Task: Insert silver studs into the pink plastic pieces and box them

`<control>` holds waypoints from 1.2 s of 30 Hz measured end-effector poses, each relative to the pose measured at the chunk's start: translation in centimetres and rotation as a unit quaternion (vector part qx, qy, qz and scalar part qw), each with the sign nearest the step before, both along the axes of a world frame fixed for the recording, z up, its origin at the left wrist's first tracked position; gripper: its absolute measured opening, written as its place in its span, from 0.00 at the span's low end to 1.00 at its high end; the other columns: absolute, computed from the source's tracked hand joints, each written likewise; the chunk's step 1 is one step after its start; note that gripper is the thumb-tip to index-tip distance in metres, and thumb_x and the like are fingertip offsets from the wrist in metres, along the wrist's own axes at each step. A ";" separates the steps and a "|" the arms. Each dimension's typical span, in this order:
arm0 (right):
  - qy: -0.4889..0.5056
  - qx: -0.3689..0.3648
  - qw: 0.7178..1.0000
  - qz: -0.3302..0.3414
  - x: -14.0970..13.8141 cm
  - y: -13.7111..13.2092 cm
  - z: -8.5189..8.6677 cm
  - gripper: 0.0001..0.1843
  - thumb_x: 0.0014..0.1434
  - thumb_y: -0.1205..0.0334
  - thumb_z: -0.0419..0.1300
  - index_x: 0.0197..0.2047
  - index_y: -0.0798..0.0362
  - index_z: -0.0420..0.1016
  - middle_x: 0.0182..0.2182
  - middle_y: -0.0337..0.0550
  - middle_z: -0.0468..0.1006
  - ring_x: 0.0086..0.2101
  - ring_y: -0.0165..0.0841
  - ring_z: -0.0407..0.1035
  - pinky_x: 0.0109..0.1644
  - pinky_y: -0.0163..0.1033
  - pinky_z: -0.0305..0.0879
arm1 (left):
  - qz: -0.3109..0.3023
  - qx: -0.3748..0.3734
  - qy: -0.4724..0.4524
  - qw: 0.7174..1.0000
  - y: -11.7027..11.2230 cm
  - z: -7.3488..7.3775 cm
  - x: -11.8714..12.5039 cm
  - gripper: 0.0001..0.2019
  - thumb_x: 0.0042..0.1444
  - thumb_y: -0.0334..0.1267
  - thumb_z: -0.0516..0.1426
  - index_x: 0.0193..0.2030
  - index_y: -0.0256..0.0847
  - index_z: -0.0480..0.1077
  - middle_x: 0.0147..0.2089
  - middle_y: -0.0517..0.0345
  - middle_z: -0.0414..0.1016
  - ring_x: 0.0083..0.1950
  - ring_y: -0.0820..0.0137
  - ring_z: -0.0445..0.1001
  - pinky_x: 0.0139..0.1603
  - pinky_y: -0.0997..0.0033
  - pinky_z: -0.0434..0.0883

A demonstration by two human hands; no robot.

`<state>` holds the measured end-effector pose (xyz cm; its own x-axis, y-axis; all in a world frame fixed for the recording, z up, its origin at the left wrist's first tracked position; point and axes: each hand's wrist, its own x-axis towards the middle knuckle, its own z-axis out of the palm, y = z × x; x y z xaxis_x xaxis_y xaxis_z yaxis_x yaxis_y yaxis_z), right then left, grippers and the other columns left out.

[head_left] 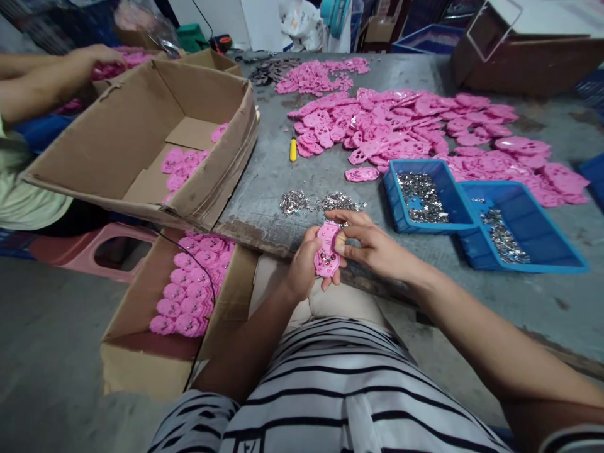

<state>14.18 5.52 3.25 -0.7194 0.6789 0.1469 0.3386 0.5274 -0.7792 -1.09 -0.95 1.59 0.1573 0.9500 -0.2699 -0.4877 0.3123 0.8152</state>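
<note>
A pink plastic part (327,250) with small metal pieces set in it is held upright over the table's near edge. My left hand (302,267) is wrapped round its left side. My right hand (372,245) pinches its right edge with thumb and fingers, and I cannot make out whether a small metal piece is in that pinch. Just beyond the hands lies a small heap of silvery metal pieces (321,202) on the grey table (264,182).
Two blue trays (391,195) (561,251) with metal pieces stand to the right. A wide spread of pink parts (401,126) covers the far table. A yellow-handled tool (293,150) lies near a tilted cardboard box (117,132). A floor box (141,358) holds stacked pink parts. Another person's arm (42,82) reaches in at far left.
</note>
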 end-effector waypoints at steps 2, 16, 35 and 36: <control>-0.004 -0.015 1.000 0.015 0.0 0.3 -0.1 0.11 0.61 0.58 0.58 0.29 0.53 0.74 0.61 0.48 0.67 0.60 0.44 0.58 0.64 0.58 0.51 | -0.005 0.004 0.002 1.000 0.0 0.0 0.0 0.20 0.49 0.53 0.56 0.42 0.43 0.58 0.22 0.65 0.71 0.13 0.71 0.68 0.08 0.79 0.55; -0.018 -0.051 0.997 0.046 0.3 1.2 -0.5 0.10 0.58 0.60 0.61 0.27 0.53 0.77 0.58 0.47 0.70 0.59 0.45 0.60 0.63 0.57 0.54 | -0.030 0.020 0.029 0.999 0.3 -0.6 0.3 0.21 0.52 0.55 0.54 0.43 0.42 0.57 0.21 0.66 0.70 0.13 0.72 0.67 0.08 0.80 0.55; 0.015 -0.182 0.982 0.040 -0.6 1.5 -0.7 0.13 0.54 0.61 0.60 0.19 0.50 0.71 0.25 0.43 0.72 0.46 0.41 0.67 0.55 0.47 0.62 | -0.071 -0.029 -0.027 0.997 1.0 -0.3 -0.1 0.12 0.54 0.45 0.50 0.41 0.41 0.58 0.21 0.61 0.72 0.13 0.69 0.68 0.07 0.78 0.56; 0.014 -0.182 0.982 0.040 -0.6 1.5 -0.7 0.12 0.53 0.62 0.60 0.19 0.50 0.71 0.26 0.43 0.72 0.46 0.41 0.67 0.55 0.47 0.63 | -0.066 -0.031 -0.026 0.997 1.0 -0.4 -0.1 0.12 0.53 0.45 0.51 0.41 0.41 0.57 0.22 0.62 0.72 0.13 0.69 0.68 0.07 0.78 0.56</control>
